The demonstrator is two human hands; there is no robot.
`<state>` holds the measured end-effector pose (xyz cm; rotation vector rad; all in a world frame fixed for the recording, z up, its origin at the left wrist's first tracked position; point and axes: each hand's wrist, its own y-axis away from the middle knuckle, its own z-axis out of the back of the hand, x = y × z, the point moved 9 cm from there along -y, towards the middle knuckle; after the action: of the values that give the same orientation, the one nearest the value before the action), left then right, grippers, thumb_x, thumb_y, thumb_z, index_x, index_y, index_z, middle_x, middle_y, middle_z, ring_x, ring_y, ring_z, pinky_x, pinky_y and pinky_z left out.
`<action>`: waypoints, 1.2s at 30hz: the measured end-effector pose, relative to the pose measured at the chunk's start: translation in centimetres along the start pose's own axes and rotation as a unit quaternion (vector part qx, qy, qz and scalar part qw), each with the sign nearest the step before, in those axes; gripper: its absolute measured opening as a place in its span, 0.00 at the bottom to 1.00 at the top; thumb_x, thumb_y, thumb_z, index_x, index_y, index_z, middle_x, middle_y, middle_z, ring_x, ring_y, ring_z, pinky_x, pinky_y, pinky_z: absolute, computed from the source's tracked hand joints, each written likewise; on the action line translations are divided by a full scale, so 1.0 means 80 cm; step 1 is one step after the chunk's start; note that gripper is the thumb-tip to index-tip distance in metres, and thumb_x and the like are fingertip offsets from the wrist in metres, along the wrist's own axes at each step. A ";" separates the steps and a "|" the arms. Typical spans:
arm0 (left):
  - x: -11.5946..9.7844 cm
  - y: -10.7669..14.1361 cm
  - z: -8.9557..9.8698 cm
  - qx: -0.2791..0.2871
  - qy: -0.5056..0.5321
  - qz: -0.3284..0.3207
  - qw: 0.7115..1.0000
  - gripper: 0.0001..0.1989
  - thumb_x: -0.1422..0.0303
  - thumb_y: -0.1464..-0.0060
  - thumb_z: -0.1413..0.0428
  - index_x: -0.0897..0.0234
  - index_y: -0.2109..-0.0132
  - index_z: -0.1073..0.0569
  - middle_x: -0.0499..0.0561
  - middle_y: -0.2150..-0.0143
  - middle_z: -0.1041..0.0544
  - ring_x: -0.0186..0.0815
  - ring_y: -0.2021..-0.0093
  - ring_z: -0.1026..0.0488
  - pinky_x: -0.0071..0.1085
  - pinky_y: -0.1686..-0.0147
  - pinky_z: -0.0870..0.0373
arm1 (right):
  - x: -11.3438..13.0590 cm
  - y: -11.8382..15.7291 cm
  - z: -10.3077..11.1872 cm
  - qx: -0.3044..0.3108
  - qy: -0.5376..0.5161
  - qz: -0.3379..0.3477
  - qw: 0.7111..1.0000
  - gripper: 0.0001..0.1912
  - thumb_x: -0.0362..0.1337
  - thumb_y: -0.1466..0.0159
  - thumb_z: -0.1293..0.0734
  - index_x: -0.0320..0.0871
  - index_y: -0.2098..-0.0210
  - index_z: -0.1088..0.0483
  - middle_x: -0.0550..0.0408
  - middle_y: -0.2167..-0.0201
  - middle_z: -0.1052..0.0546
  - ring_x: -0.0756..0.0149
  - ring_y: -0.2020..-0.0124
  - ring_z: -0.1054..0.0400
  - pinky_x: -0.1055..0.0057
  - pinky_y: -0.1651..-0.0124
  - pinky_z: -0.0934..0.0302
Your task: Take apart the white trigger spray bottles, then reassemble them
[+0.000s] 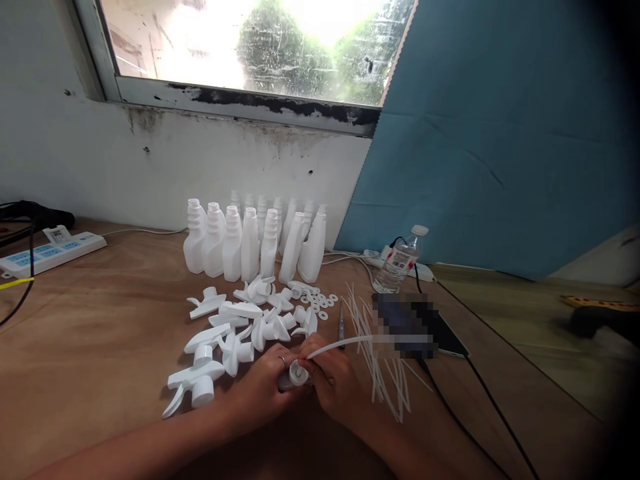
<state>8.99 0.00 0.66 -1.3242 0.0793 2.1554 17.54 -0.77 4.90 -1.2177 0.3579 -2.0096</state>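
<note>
A white spray head (299, 373) is held in my left hand (267, 387), its round collar opening facing up toward the camera. My right hand (333, 380) pinches a thin white tube (340, 343) close to that collar, and the tube's free part curves off to the right. Whether the tube's end is inside the collar is hidden by the fingers. Left of my hands lie several loose white spray heads (203, 380). Several more thin tubes (375, 373) are scattered to the right, and small white rings (320, 303) lie beyond my hands.
Several white bottles (232, 247) stand in rows near the wall. A clear water bottle (399, 263), a phone (443, 330) with cables and a small metal tool (341, 327) are on the right. A power strip (55, 253) lies at the far left.
</note>
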 end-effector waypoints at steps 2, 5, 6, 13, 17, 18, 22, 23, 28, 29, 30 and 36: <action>0.005 0.001 0.000 -0.009 -0.001 0.007 1.000 0.03 0.69 0.46 0.43 0.64 0.64 0.28 0.50 0.62 0.29 0.37 0.58 0.33 0.32 0.55 0.35 | 0.004 -0.001 -0.006 0.013 -0.001 0.010 1.000 0.10 0.31 0.33 0.44 0.44 0.72 0.39 0.53 0.73 0.33 0.64 0.68 0.38 0.66 0.63 0.43; 0.011 0.001 0.000 -0.016 0.002 0.018 1.000 0.04 0.69 0.47 0.43 0.65 0.66 0.31 0.50 0.63 0.30 0.36 0.60 0.33 0.31 0.58 0.35 | 0.008 -0.002 -0.012 0.021 0.003 0.027 0.999 0.11 0.30 0.33 0.45 0.44 0.72 0.39 0.53 0.74 0.34 0.63 0.68 0.40 0.65 0.64 0.43; 0.011 0.001 0.000 -0.016 0.002 0.019 1.000 0.05 0.69 0.47 0.42 0.65 0.67 0.31 0.50 0.63 0.31 0.36 0.61 0.33 0.31 0.58 0.35 | 0.008 -0.002 -0.013 0.020 0.004 0.031 0.999 0.11 0.30 0.33 0.45 0.44 0.72 0.39 0.53 0.74 0.34 0.63 0.69 0.40 0.65 0.64 0.43; 0.007 0.001 0.000 -0.011 0.005 0.012 1.000 0.02 0.71 0.46 0.44 0.65 0.64 0.30 0.50 0.63 0.30 0.36 0.59 0.33 0.31 0.57 0.35 | 0.002 -0.001 -0.005 -0.003 -0.004 -0.004 1.000 0.09 0.31 0.33 0.42 0.43 0.69 0.35 0.52 0.72 0.33 0.64 0.68 0.38 0.67 0.65 0.42; 0.011 0.001 0.002 -0.017 0.019 0.015 1.000 0.08 0.70 0.47 0.42 0.64 0.58 0.28 0.52 0.58 0.29 0.38 0.57 0.32 0.33 0.54 0.34 | 0.017 -0.007 0.003 0.000 -0.007 0.010 1.000 0.05 0.31 0.34 0.40 0.43 0.64 0.33 0.51 0.68 0.30 0.63 0.63 0.36 0.67 0.59 0.40; 0.011 0.001 0.002 -0.016 0.023 0.015 1.000 0.10 0.70 0.47 0.42 0.63 0.56 0.27 0.52 0.57 0.29 0.38 0.55 0.31 0.33 0.53 0.34 | 0.020 -0.009 0.006 -0.006 -0.010 0.015 1.000 0.04 0.31 0.35 0.39 0.43 0.63 0.33 0.51 0.67 0.30 0.63 0.63 0.35 0.67 0.58 0.40; 0.006 0.000 0.002 -0.009 0.032 0.007 0.999 0.11 0.64 0.46 0.41 0.61 0.56 0.26 0.52 0.54 0.28 0.39 0.52 0.32 0.34 0.49 0.36 | 0.018 -0.009 0.012 -0.018 -0.001 0.026 0.999 0.04 0.29 0.35 0.38 0.43 0.65 0.33 0.53 0.67 0.29 0.67 0.65 0.33 0.71 0.60 0.39; 0.004 0.000 0.002 -0.007 0.033 0.005 0.999 0.10 0.64 0.46 0.41 0.61 0.57 0.26 0.51 0.55 0.27 0.39 0.53 0.32 0.34 0.49 0.36 | 0.016 -0.007 0.011 -0.016 0.007 0.029 0.999 0.05 0.29 0.35 0.38 0.43 0.66 0.33 0.54 0.69 0.29 0.68 0.66 0.33 0.72 0.61 0.39; 0.002 0.001 0.002 0.003 0.016 0.011 1.000 0.08 0.64 0.45 0.42 0.61 0.59 0.25 0.50 0.60 0.27 0.37 0.56 0.32 0.32 0.53 0.36 | -0.001 -0.001 0.007 -0.031 0.033 -0.006 0.999 0.11 0.33 0.32 0.41 0.42 0.71 0.36 0.58 0.77 0.32 0.71 0.75 0.36 0.75 0.70 0.43; 0.001 0.001 0.002 0.004 0.013 0.012 1.000 0.08 0.65 0.45 0.42 0.61 0.58 0.25 0.49 0.60 0.27 0.37 0.56 0.32 0.32 0.53 0.36 | -0.003 0.000 0.007 -0.037 0.035 -0.014 0.999 0.12 0.33 0.32 0.42 0.42 0.72 0.36 0.58 0.77 0.32 0.71 0.76 0.36 0.75 0.71 0.44; 0.001 0.001 0.002 0.005 0.011 0.012 1.000 0.08 0.65 0.45 0.42 0.61 0.58 0.25 0.49 0.60 0.27 0.37 0.56 0.32 0.32 0.53 0.36 | -0.004 0.000 0.006 -0.040 0.037 -0.020 0.998 0.13 0.33 0.32 0.42 0.42 0.73 0.36 0.58 0.78 0.32 0.71 0.76 0.37 0.75 0.71 0.44; 0.001 0.001 0.001 0.008 -0.003 0.007 1.000 0.05 0.67 0.45 0.42 0.63 0.61 0.26 0.49 0.62 0.29 0.36 0.57 0.33 0.30 0.56 0.36 | 0.008 -0.002 0.003 -0.029 0.061 -0.008 0.998 0.14 0.33 0.32 0.43 0.43 0.74 0.38 0.58 0.79 0.35 0.70 0.77 0.39 0.74 0.72 0.44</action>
<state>8.83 -0.02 0.61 -1.3121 0.1038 2.1647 17.50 -1.08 5.49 -1.1385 0.4704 -2.1060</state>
